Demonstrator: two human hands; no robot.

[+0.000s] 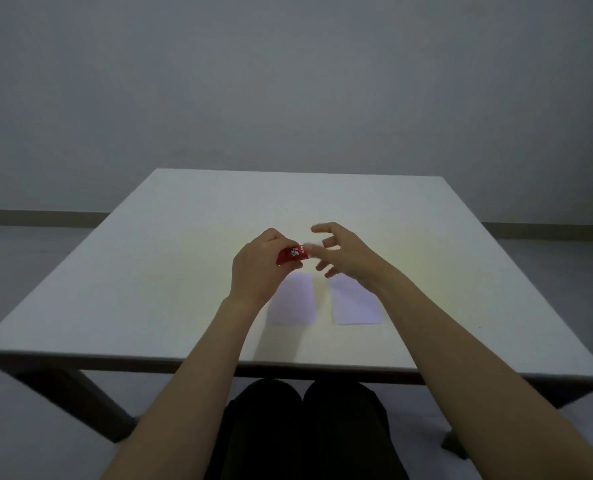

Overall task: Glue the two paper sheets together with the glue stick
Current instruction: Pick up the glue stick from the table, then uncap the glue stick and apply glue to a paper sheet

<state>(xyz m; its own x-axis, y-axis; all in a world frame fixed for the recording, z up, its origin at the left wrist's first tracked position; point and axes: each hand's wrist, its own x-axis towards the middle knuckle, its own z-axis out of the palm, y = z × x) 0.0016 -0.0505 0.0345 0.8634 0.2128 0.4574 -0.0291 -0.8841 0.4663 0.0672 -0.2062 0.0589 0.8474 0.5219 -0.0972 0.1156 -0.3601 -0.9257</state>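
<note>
My left hand (258, 263) grips a red glue stick (292, 254) and holds it level above the table, its pale end pointing right. My right hand (343, 252) is just to the right of that end, fingers spread; its thumb and forefinger reach the blurred tip, and I cannot tell whether they grip it. Two small white paper sheets lie flat side by side below the hands: the left sheet (296, 303), partly hidden by my left wrist, and the right sheet (355, 304), partly hidden by my right wrist. A narrow gap separates them.
The white square table (149, 271) carries only the sheets. Its front edge runs just above my dark-clothed knees (305, 427). A plain grey wall and floor lie behind.
</note>
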